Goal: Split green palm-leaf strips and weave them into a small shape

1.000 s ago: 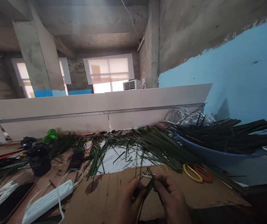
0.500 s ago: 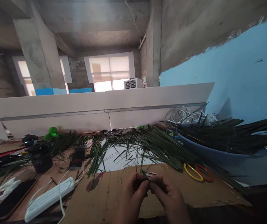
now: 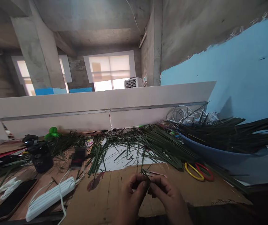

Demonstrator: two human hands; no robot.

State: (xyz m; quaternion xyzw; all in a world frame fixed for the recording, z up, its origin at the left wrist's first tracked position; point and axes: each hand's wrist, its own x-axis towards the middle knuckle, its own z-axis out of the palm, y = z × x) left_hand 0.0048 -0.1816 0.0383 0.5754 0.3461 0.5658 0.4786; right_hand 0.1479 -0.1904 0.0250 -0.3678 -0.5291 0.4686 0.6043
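Close together over the cardboard, my hands meet at their fingertips. My left hand (image 3: pixel 134 192) is closed, pinching a narrow dark green leaf strip (image 3: pixel 144 172) whose ends stick up past the fingers. Also closed, my right hand (image 3: pixel 168 195) pinches at the same spot; the piece between the fingers is small and mostly hidden. Just beyond the right fingers shows a thin metallic tool (image 3: pixel 156 173), perhaps tweezers; I cannot tell whether it is held or lies on the cardboard (image 3: pixel 108 200).
Scissors with yellow and red handles (image 3: pixel 195 172) lie to the right. Long green leaves (image 3: pixel 162 140) spread behind, and more fill a blue tub (image 3: pixel 227 156). At left are a white power strip (image 3: pixel 51 198), a phone (image 3: pixel 12 200) and a dark cup (image 3: pixel 40 159).
My hands stay in nearly the same place, with fingers slightly shifted around the strip. More of the metallic tool shows beyond my right fingers.
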